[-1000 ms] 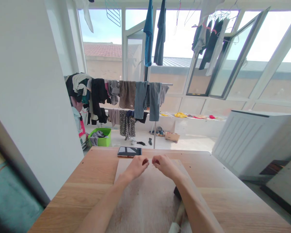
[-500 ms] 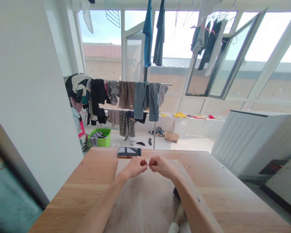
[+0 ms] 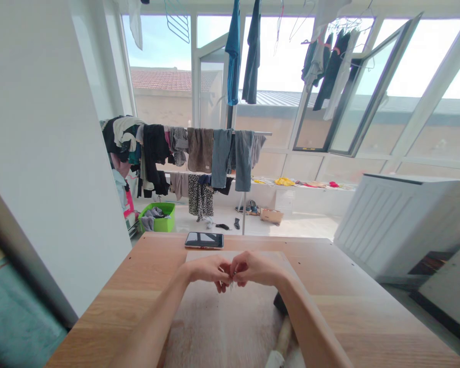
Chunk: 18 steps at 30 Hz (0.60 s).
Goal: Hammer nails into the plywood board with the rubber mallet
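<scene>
My left hand point(image 3: 219, 272) and my right hand point(image 3: 249, 268) meet over the board, fingertips together. Both pinch a few thin, light-coloured slivers point(image 3: 232, 284) that point downward; they look like small nails or pins but are too small to name surely. Beneath lies a pale wooden board point(image 3: 226, 327) on the table. Close to my right forearm rests a mallet point(image 3: 284, 332) with a black head and a wooden handle whose end is whitish; my forearm partly covers it.
A phone point(image 3: 204, 240) lies at the far edge of the wooden table point(image 3: 118, 286). Beyond it stand a drying rack with clothes point(image 3: 201, 148) and a green basket point(image 3: 164, 222). At the right is a white ribbed cabinet-like unit point(image 3: 387, 220).
My hands have come together and moved slightly nearer to me. The fingertips, a small gap apart before, now touch, and several thin pieces show below them.
</scene>
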Tool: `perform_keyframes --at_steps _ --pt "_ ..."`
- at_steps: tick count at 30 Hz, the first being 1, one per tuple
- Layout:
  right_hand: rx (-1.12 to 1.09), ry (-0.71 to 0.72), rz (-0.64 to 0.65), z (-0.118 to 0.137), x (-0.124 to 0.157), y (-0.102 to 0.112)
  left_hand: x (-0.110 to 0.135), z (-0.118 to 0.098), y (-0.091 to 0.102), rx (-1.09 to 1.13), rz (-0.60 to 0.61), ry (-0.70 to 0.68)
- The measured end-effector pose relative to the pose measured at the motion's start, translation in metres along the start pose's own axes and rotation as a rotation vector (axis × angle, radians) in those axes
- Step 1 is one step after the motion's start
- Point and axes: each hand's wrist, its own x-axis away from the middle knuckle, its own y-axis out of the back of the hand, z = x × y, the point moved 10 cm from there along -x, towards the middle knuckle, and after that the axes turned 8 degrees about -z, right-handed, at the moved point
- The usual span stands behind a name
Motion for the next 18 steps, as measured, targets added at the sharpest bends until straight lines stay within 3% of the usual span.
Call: perform_keyframes --at_steps 5,12,15,18 --pt "-0.084 0.001 0.047 0.008 0.004 -0.006 0.010 -0.006 0.001 0.046 0.010 0.011" --pt "-0.157 0.052 0.087 0.019 0.006 -0.009 0.012 0.001 0.023 -0.070 -0.103 0.052" --pt "-0.142 0.129 -0.004 0.032 0.008 0.004 0.016 -0.009 0.040 -0.249 -0.226 -0.008" --pt "-0.102 0.223 -0.178 0.054 0.019 0.029 0.024 -0.025 0.052 -0.418 -0.343 -0.057"
